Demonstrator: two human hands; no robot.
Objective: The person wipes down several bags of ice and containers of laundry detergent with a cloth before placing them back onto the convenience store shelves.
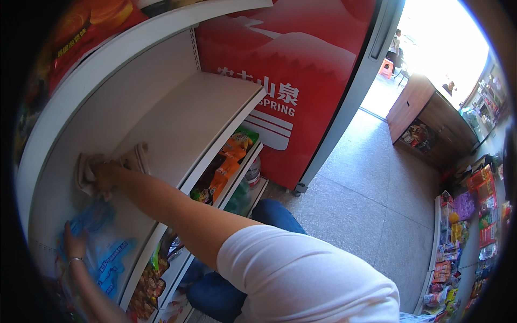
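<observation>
My right hand (106,175) grips a beige cloth (85,173) against the back of a white metal shelf board (181,105); part of the cloth spreads to the right of the hand. Below it, at the left end of the same shelf, my left hand (76,242), with a bracelet at the wrist, holds blue-and-clear plastic packets (109,266). Some of these packets lie on the shelf beside the hand. The fingers of both hands are partly blurred.
Snack bags fill the shelf above (93,32) and the lower shelves (226,165). A red drinks cooler (282,52) stands at the shelf's far end. Across the tiled floor (351,185) are a wooden counter (440,121) and another snack rack (434,250). People are outside the doorway.
</observation>
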